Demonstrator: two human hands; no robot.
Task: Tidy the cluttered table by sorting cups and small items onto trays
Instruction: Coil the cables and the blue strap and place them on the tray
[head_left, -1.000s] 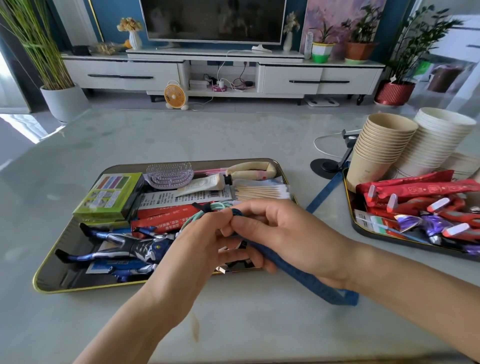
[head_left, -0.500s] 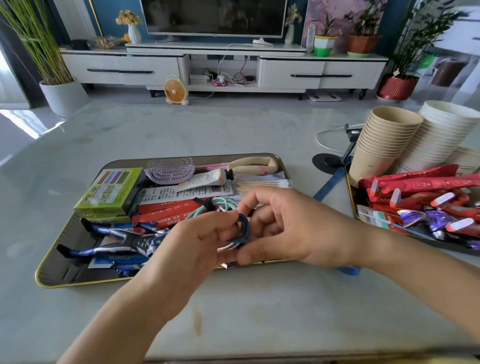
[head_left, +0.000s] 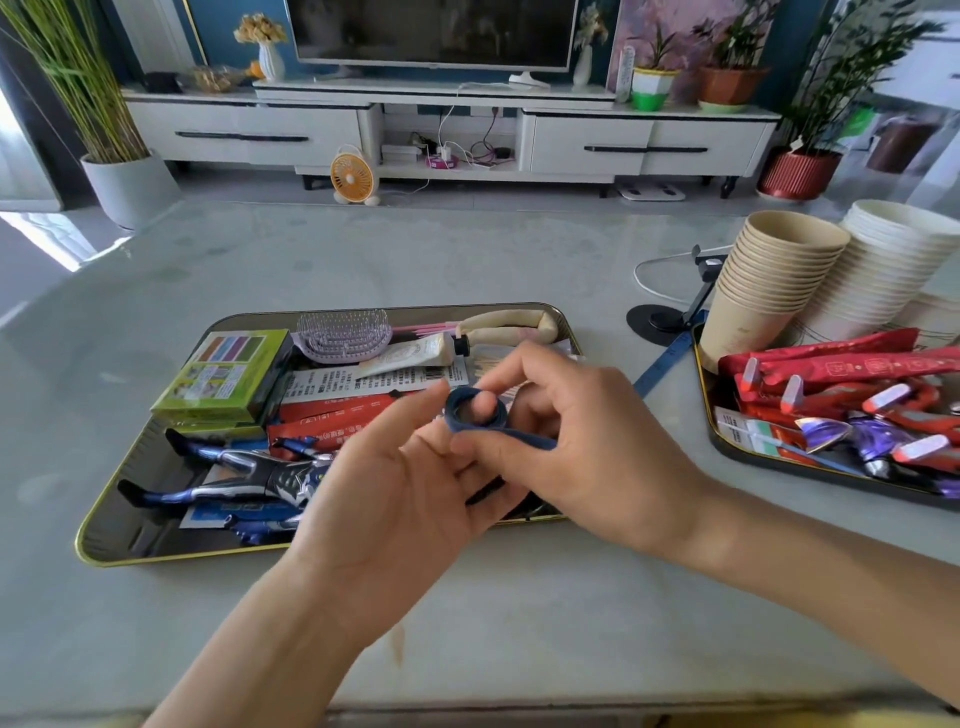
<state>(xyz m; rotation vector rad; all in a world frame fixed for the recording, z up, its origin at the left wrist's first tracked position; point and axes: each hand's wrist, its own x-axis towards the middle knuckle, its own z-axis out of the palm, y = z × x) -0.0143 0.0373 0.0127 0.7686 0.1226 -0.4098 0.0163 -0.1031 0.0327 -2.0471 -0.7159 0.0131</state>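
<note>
Pinching hands: left hand (head_left: 395, 499) and right hand (head_left: 597, 441) together, both clamped on the blue tape coil (head_left: 469, 427).
Cup stacks (head_left: 769, 280): two o'clock.

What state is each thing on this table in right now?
Blue measuring tape, partly rolled into a ring, tail trailing right.
Left hand, pinching the ring.
Right hand, pinching the tape.
Brown paper cups, nested, stack leaning.
White paper cups, nested in a stack.
Cream tube, capped, lying flat on left tray.
Toy figure, lying flat on left tray.
</note>
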